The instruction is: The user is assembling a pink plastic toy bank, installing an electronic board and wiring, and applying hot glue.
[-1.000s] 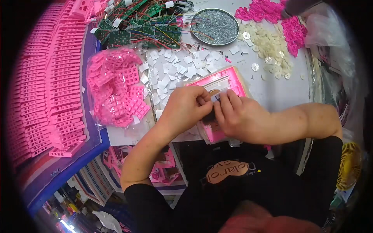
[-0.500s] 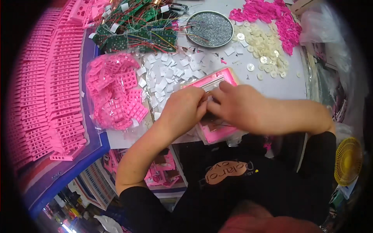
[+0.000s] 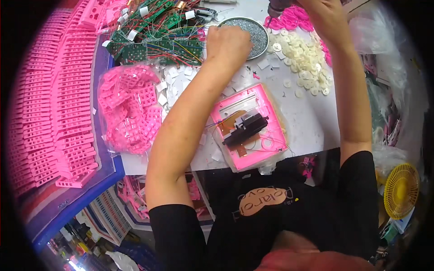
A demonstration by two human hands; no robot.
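Case [image 3: 253, 159] just got let go, nearer the body than the fingers, so work inside probably paused. Left hand [image 3: 228, 43] curled over the metal dish [image 3: 268, 41], pinch hidden; right hand [image 3: 323, 10] was by a dark tool [image 3: 276, 7], fingers cropped, couldn't tell grip.

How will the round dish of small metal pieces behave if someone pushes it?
The dish would probably slide rather than roll, since it lies flat. It may feel heavy for its size, because metal pieces cover its inside. They look loose, so a jolt could spill some.
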